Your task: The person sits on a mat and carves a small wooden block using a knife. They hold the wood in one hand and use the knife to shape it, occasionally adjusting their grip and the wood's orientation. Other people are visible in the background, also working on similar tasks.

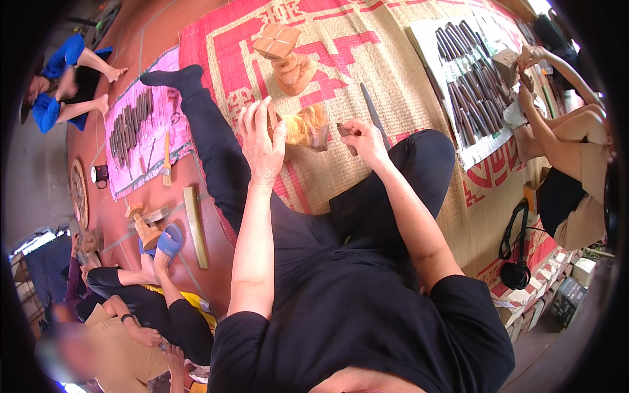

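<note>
My left hand (262,145) is raised with its fingers stretched out and apart, the thumb close beside a yellowish wooden carving (303,126). The fingers partly hide the carving, so I cannot tell if they touch it. Its right end is brown and flat-edged. Just right of the carving, my right hand (367,143) pinches a small dark brown flat piece (347,137). A carved wooden figure with a square block base (276,42) lies beyond, on the red and straw-coloured mat (419,190). A long dark flat tool (373,108) rests past my right hand.
Rows of dark-handled carving tools (466,82) lie on a white cloth at right, near a person (563,131) working. More tools (131,128) sit on a pink cloth (177,141) at left, with a brush (167,160) and a wooden strip (196,226). Other people sit at left.
</note>
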{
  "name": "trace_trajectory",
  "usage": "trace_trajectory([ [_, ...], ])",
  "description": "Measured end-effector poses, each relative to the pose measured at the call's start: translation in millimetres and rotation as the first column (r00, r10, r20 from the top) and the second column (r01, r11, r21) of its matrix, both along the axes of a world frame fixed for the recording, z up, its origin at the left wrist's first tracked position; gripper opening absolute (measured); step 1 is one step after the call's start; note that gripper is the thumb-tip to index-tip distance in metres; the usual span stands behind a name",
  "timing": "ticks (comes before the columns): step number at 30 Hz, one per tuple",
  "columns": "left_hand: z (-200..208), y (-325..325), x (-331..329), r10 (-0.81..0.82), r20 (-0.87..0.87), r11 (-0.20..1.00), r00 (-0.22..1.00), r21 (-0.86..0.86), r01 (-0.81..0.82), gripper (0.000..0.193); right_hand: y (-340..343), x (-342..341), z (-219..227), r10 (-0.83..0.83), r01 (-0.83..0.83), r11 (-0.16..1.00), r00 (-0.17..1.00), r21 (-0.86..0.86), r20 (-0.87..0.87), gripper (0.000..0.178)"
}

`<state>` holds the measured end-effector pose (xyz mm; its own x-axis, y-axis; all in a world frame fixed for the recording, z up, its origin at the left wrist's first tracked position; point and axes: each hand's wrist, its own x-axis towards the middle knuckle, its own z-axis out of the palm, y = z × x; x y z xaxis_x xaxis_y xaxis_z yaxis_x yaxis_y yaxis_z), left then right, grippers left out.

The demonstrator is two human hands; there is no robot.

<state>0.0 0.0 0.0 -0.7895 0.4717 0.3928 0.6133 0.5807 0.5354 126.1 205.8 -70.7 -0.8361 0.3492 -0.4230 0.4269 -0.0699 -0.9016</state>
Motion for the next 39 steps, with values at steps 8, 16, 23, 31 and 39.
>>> trace_trajectory([
  [8, 0, 19, 6, 0.024, -0.067, 1.000, 0.997, -0.006, -0.024, 0.056, -8, -41, 2, 0.003, 0.121, 0.826, 0.976, 0.550, -0.220, 0.022],
  [16, 9, 24, 9, -0.019, -0.076, 0.998, 0.997, -0.062, 0.014, 0.052, -31, -50, -21, 0.081, 0.120, 0.768, 0.956, 0.629, -0.282, 0.027],
  [23, 11, 29, 12, 0.009, -0.095, 0.998, 0.995, -0.067, -0.015, 0.047, -20, -29, -10, 0.172, -0.070, 0.732, 0.981, 0.678, -0.085, 0.020],
  [31, 11, 32, 13, -0.019, -0.096, 0.997, 0.995, -0.070, 0.012, 0.048, -40, -20, -19, 0.226, 0.042, 0.691, 0.936, 0.721, -0.272, 0.022],
  [39, 12, 38, 18, -0.039, -0.144, 0.995, 0.989, -0.094, 0.026, 0.048, -37, -38, -17, 0.104, 0.161, 0.618, 0.953, 0.769, -0.284, 0.021],
])
